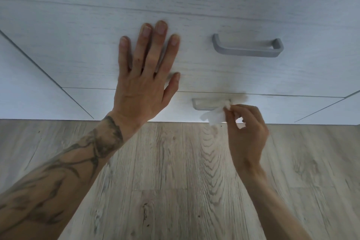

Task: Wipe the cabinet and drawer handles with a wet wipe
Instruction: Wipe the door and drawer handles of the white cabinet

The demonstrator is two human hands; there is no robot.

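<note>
Right hand (247,130) pinches wet wipe (214,116) on lower handle (204,104), mid-wipe; left hand (145,76) flat, fingers spread; upper handle (247,48) right of centre, status unclear.

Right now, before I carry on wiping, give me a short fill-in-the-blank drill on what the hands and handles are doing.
1. The right hand pinches a white ____ against the lower handle.
2. The left hand rests flat on the drawer front and holds ____.
3. The upper handle is touched by ____ hand.

Missing words: wipe; nothing; neither.
</note>
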